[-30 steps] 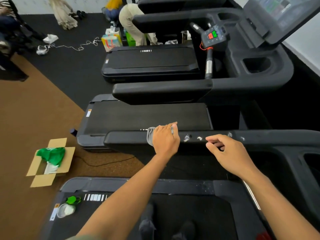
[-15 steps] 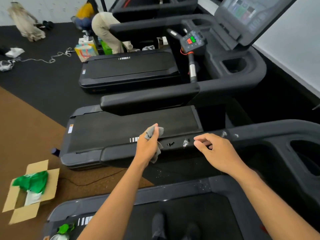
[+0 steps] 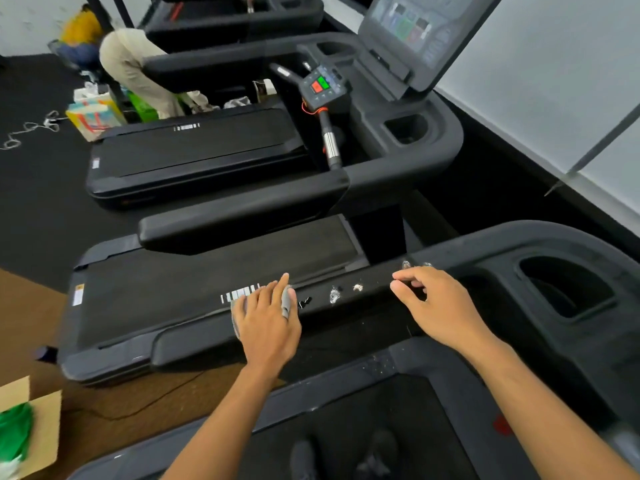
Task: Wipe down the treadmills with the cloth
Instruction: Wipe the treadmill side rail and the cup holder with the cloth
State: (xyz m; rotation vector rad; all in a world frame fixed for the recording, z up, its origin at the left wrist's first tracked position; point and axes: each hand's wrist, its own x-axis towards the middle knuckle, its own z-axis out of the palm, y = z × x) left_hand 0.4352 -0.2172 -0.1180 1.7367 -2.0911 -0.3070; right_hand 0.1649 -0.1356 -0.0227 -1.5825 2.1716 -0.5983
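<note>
I stand on a black treadmill, facing its left handrail (image 3: 194,344). My left hand (image 3: 268,322) presses a small grey cloth (image 3: 286,301) flat onto the rail, the cloth mostly hidden under the palm and fingers. White specks of dirt (image 3: 335,294) dot the rail just right of the cloth. My right hand (image 3: 434,306) rests on the same rail farther right, fingers curled on its top edge and holding nothing loose. A second treadmill (image 3: 194,292) lies beyond the rail, a third (image 3: 194,150) behind it.
The neighbouring treadmill's console (image 3: 408,32) and handrail (image 3: 242,220) stand ahead. A cardboard box (image 3: 38,427) with green cloth sits on the brown floor at lower left. A person bends over by bags (image 3: 93,116) at the back left. A white wall (image 3: 536,81) runs along the right.
My left hand came down from holding the cloth bunched up above the rail to pressing it flat on the rail. The view shifted right. My right hand stayed on the rail.
</note>
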